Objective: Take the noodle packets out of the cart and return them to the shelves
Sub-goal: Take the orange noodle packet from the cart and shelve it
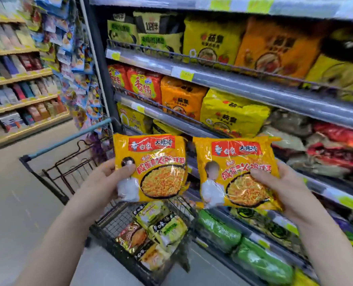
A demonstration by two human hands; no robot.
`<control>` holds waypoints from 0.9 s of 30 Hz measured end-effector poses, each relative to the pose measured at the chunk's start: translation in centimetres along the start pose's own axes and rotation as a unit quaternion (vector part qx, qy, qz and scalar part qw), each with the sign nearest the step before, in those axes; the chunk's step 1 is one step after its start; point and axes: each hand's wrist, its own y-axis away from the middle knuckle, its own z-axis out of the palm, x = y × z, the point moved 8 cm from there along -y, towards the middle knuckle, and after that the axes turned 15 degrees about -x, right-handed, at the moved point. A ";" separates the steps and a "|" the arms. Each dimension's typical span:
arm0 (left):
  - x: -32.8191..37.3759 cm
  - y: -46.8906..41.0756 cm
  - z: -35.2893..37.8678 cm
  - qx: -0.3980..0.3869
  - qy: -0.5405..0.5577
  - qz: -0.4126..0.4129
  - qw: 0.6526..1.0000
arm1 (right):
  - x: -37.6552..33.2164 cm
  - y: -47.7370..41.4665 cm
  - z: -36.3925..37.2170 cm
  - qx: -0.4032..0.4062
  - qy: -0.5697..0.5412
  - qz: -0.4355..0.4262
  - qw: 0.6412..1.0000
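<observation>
The left hand [107, 179] grips the left packet [157, 168] and the right hand [288, 187] the right packet [239, 172], fingers [262, 175] pinching the outer edges, raised between the cart [111, 226] and the shelves [233, 83]. Best find the matching stack, then slide both in flat. Both look identical: glossy yellow, red banner.
</observation>
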 end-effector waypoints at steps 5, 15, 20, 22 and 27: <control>-0.1 0.5 12.0 -0.068 -0.012 0.000 0.998 | -0.3 11.1 -8.6 0.063 0.003 -0.018 0.998; -2.9 4.3 36.7 -0.186 -0.017 0.001 0.982 | -2.7 36.0 -23.0 0.217 0.016 -0.044 0.975; -4.0 6.7 47.2 -0.247 -0.006 -0.013 0.969 | -4.0 47.0 -27.5 0.289 0.013 -0.069 0.955; -4.1 7.7 50.9 -0.271 -0.007 -0.013 0.962 | -4.3 50.9 -28.9 0.310 0.010 -0.078 0.948; -4.6 9.0 58.2 -0.314 -0.021 -0.028 0.949 | -4.9 58.6 -31.6 0.365 0.006 -0.096 0.926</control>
